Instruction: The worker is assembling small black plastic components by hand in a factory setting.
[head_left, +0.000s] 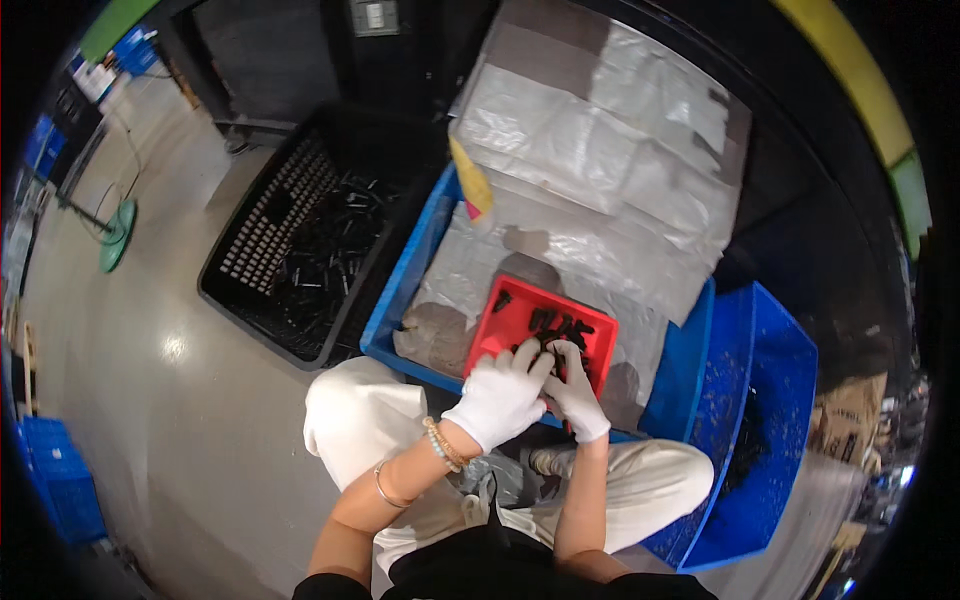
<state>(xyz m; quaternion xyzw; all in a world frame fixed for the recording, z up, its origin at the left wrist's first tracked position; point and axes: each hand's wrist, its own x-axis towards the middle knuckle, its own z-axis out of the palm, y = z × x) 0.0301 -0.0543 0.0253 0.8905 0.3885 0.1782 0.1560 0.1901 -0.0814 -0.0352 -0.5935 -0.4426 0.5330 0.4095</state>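
A red tray in front of me holds several small black parts. Over its near edge, my left hand in a white glove reaches in from the left, its fingers bent and closed. My right hand, gloved too, meets it with thumb and fingers drawn together. The fingertips of both hands come close together among the black parts; what is between them is hidden. Underneath the tray is a crinkled plastic sheet laid over a blue bin.
To the left, a black perforated crate holds many black pieces. A blue bin with dark pieces stands at the right. A yellow object rests at the blue bin's left edge. A green stand base is on the floor far left.
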